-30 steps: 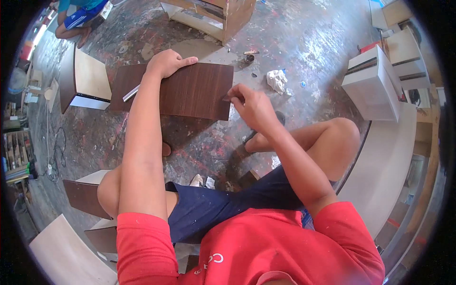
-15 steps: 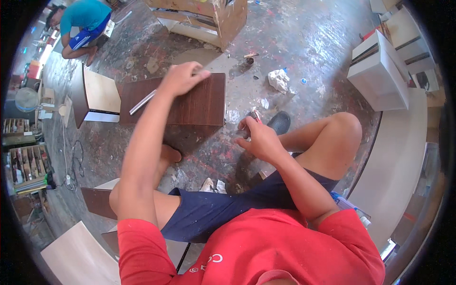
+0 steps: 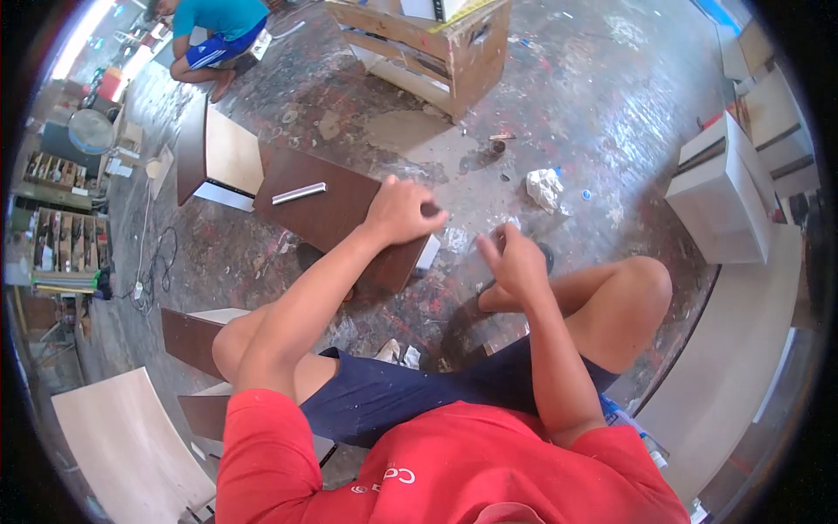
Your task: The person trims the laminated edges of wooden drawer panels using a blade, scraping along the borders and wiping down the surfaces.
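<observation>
My left hand (image 3: 403, 212) is over the far right edge of a dark brown panel (image 3: 336, 214). Its fingers are bent, with a gap between thumb and forefinger and nothing visible between them. Across the panel's left part lies a silver metal strip (image 3: 299, 193). A white end face (image 3: 427, 255) shows under the panel's right edge. To the right, my right hand (image 3: 518, 265) hangs over the floor in front of a dark shoe (image 3: 547, 254). Its fingers are curled, and whatever they may hold is hidden.
Behind the panel stand a brown-and-pale board piece (image 3: 229, 150) and a wooden bench (image 3: 476, 74). Crumpled white paper (image 3: 545, 189) lies on the stained floor (image 3: 602, 113). White cabinets (image 3: 720, 196) stand at right. A person (image 3: 223, 35) squats at the far left.
The panel has turned clockwise, its strip with it. My left hand has shifted right and nearer. The small red-and-silver thing in my right hand no longer shows. The whole view has shifted.
</observation>
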### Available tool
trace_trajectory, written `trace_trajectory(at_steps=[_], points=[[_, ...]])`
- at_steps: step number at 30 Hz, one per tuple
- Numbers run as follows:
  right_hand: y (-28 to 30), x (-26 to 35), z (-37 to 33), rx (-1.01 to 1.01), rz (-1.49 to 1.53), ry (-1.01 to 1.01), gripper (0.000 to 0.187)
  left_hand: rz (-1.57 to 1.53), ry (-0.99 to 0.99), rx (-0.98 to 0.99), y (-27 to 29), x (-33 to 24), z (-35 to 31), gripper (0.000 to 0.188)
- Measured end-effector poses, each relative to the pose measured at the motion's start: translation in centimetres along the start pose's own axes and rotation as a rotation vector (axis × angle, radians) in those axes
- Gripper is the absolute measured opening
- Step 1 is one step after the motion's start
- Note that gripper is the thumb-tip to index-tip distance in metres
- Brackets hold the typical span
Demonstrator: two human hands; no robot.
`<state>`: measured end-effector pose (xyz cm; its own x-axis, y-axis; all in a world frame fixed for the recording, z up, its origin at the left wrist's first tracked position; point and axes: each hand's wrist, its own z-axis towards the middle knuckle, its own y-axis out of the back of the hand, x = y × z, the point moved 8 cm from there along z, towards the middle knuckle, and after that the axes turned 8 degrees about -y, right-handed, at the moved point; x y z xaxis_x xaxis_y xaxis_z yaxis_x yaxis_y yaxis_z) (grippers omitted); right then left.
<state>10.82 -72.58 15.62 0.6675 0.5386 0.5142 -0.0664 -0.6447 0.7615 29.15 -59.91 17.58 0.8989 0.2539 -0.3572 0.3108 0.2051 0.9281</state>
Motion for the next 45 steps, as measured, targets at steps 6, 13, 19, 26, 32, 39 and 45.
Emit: trace_trajectory(at_steps=[6,13,19,26,32,39,45], points=[[-1.7,6.5,3.6,-0.021,0.218,0.105,0.043,-0.086,-0.347,0.085,0.6,-5.4,-10.1,0.032],[-12.3,14.8,13.9,0.043,0.504,0.245,0.044,-0.119,-0.404,0.277,-1.1,-7.4,-15.4,0.041],[-17.3,24.8,17.9,0.417,1.040,0.231,0.026,-0.057,-0.220,0.232,1.7,-5.4,-15.9,0.076],[-22.1,29.1,20.6,0.614,1.267,0.061,0.019,0.302,0.232,-0.144,5.6,4.0,-20.6,0.107],[-23.4,29.5,21.6,0.720,1.286,0.034,0.023,0.240,0.265,-0.072,5.3,4.9,-20.2,0.100],[-21.5,29.4,20.6,0.726,1.220,0.148,0.025,0.213,0.266,0.029,5.0,5.2,-19.6,0.094],[-19.7,29.9,21.3,0.585,1.108,0.260,0.029,0.192,0.259,0.015,4.8,4.9,-19.3,0.094]])
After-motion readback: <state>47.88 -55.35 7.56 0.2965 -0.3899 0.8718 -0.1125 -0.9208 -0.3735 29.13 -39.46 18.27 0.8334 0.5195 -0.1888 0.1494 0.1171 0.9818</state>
